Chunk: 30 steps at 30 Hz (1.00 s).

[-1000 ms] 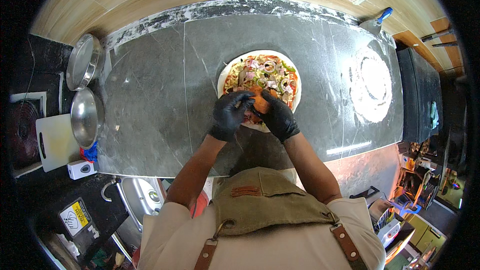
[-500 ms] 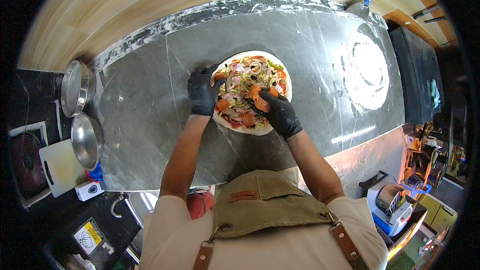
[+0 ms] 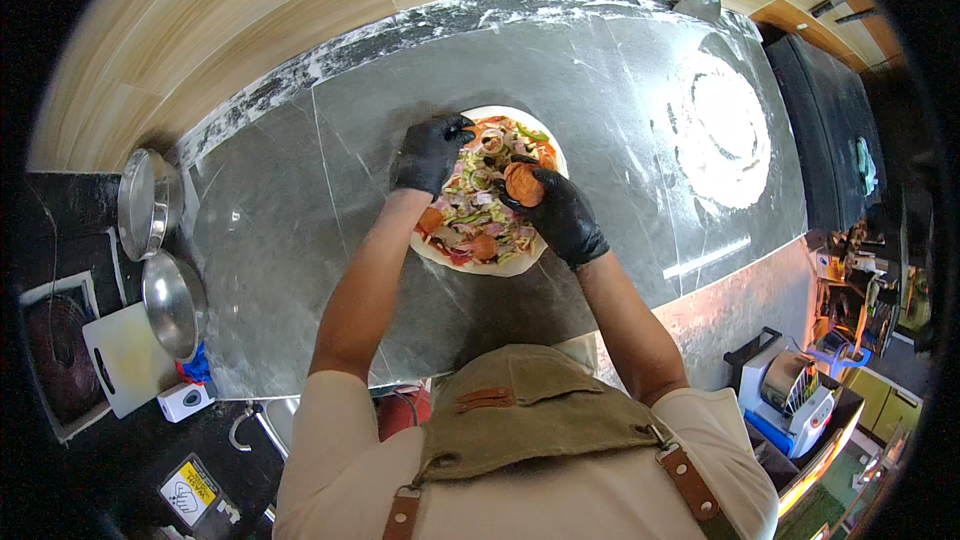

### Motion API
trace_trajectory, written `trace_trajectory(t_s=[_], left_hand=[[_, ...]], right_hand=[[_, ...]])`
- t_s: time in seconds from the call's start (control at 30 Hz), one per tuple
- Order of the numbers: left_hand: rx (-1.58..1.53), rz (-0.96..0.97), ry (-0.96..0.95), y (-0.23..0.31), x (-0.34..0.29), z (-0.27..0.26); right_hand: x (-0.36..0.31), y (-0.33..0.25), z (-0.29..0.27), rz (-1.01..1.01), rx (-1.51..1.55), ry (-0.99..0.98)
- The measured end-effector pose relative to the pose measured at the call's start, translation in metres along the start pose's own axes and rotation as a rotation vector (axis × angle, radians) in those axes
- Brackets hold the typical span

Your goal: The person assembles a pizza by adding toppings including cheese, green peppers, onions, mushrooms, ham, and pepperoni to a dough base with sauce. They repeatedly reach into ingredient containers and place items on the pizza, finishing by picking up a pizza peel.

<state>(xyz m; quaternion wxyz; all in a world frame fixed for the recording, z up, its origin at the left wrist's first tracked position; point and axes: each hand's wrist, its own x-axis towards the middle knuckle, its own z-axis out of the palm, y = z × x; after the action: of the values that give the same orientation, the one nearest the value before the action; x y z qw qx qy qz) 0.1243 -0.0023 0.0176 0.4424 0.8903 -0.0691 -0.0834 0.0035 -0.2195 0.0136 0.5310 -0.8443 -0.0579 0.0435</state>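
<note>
An unbaked pizza lies on the grey stone counter, topped with shredded cheese, onion rings, green pepper strips, dark olive pieces and chopped meat. Pepperoni slices rest on its near half, one of them a round pepperoni slice. My right hand, in a black glove, holds a small stack of pepperoni slices above the pizza's right side. At the far left rim is my left hand, also black-gloved, its fingertips closed on a pepperoni slice that is mostly hidden by them.
White flour covers a round patch of the counter at right. A blue-handled scraper leans at the back wall. Steel bowls and a white cutting board stand at left. A black box borders the right end.
My left hand has moved farther along the pizza's left rim, to the far left. My right hand stays over the right side, its pepperoni stack now bunched together. The view has shifted slightly.
</note>
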Motion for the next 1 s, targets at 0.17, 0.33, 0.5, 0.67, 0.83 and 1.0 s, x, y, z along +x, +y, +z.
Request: trace_trajectory(t_s=[0.17,0.33,0.5,0.67,0.83,1.0], left_hand=[[0.311,0.307,0.128,0.000,0.003,0.003],[-0.132,0.414,0.023,0.037,-0.043,0.010],[-0.179,0.303,-0.101,0.057,-0.084,0.026],[-0.157,0.269,-0.178,0.057,-0.080,0.034],[-0.177,0.354,-0.145,0.068,-0.079,0.046],[-0.353,0.204,-0.118,0.064,-0.061,0.049]], right_hand=[[-0.012,0.021,-0.005,0.187,0.233,-0.041],[-0.025,0.011,-0.002,0.054,0.251,0.017],[-0.040,-0.002,-0.002,-0.088,0.085,0.068],[-0.044,-0.003,-0.002,0.195,0.493,0.015],[-0.044,-0.007,-0.005,0.408,1.244,0.114],[-0.041,-0.007,-0.012,0.425,1.446,0.194]])
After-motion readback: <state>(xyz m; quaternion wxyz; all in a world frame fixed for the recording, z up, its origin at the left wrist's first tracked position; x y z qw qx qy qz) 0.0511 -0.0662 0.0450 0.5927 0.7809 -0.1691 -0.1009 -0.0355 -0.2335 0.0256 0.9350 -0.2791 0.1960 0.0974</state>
